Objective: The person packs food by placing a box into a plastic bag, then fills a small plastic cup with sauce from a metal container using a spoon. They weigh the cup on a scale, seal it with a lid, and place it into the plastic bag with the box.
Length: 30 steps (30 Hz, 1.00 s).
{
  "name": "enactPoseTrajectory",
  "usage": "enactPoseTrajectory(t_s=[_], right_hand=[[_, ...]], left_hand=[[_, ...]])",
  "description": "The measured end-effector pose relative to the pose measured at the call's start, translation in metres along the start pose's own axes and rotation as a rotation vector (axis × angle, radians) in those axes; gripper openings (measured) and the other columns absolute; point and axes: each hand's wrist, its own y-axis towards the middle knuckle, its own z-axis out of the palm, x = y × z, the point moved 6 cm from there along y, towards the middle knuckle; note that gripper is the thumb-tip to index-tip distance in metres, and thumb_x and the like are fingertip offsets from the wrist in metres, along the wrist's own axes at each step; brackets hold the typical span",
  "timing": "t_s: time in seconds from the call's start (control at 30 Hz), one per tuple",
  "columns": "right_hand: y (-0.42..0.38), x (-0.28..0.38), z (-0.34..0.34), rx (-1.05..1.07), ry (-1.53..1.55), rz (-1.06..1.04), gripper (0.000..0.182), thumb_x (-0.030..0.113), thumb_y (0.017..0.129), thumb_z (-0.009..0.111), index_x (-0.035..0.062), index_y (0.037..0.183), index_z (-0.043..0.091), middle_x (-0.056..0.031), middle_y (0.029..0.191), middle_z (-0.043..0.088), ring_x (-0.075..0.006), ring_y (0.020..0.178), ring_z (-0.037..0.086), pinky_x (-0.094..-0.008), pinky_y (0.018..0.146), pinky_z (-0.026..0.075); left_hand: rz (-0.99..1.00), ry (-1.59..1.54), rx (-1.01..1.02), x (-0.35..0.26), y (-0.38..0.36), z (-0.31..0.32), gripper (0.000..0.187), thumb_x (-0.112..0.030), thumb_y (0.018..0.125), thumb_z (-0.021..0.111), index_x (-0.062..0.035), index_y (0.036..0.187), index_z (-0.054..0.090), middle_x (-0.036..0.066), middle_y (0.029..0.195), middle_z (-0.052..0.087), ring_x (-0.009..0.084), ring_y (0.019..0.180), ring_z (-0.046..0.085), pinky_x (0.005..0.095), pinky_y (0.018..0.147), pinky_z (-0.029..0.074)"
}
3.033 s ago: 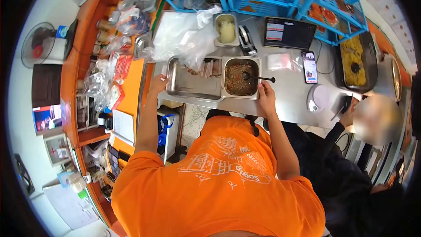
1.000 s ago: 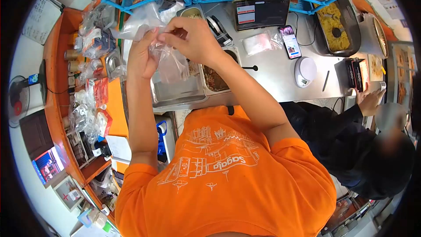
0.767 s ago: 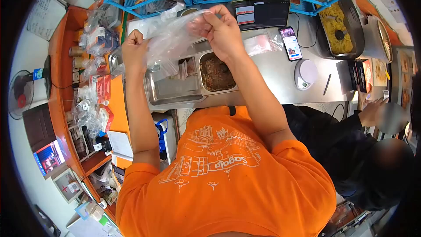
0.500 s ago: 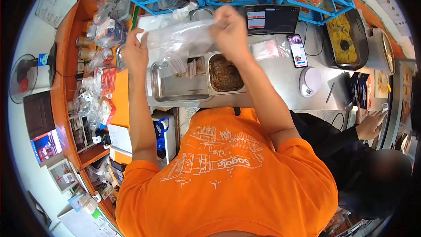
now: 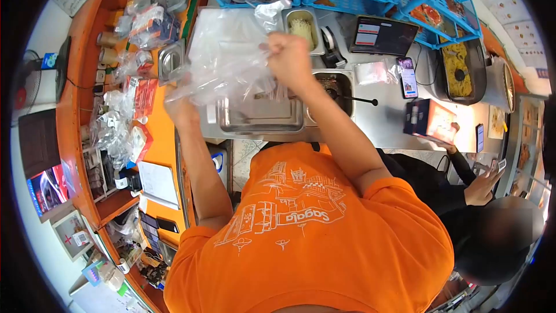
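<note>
At the steel counter's left edge, clear plastic obscures how open the left hand is; beyond the tray's far-right corner, the right hand clenches the plastic.

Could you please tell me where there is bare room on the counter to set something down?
The counter is bare at the front between the ladle and the box, with packet and phone behind. It is crowded on the left, where the right hand holds a plastic bag above the tray, and around the tablet.
</note>
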Motion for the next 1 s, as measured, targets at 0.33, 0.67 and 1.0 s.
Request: enactPoseTrajectory(t_s=[0.33,0.67,1.0], right_hand=[[-0.013,0.018,0.014,-0.464,0.287,0.294,0.023,-0.016,0.060,0.045,0.0042,0.067,0.034,-0.0001,0.065,0.033,-0.0119,0.062,0.031,-0.0286,0.055,0.029],[0.077,-0.096,0.039,0.198,-0.727,0.311,0.045,0.040,0.076,0.078,0.0076,0.106,0.071,-0.0148,0.096,0.071,-0.0349,0.085,0.069,-0.0428,0.075,0.052],[0.104,-0.058,-0.016,-0.286,-0.287,0.206,0.012,0.011,0.083,0.067,0.0028,0.082,0.059,-0.0081,0.069,0.062,-0.0134,0.065,0.060,-0.0307,0.058,0.046]], left_hand=[[0.368,0.827,-0.110,-0.021,-0.008,-0.068,0.020,0.008,0.067,0.062,-0.0031,0.081,0.054,0.009,0.067,0.050,0.0187,0.062,0.049,0.0311,0.063,0.043],[0.129,0.585,0.163,0.022,0.005,-0.086,0.030,0.003,0.068,0.059,-0.0008,0.099,0.059,0.012,0.086,0.065,0.0253,0.078,0.064,0.0301,0.072,0.049],[-0.180,0.944,0.677,0.040,0.037,-0.166,0.050,0.003,0.077,0.054,0.0001,0.128,0.056,0.022,0.113,0.066,0.0331,0.103,0.065,0.0349,0.087,0.049]])
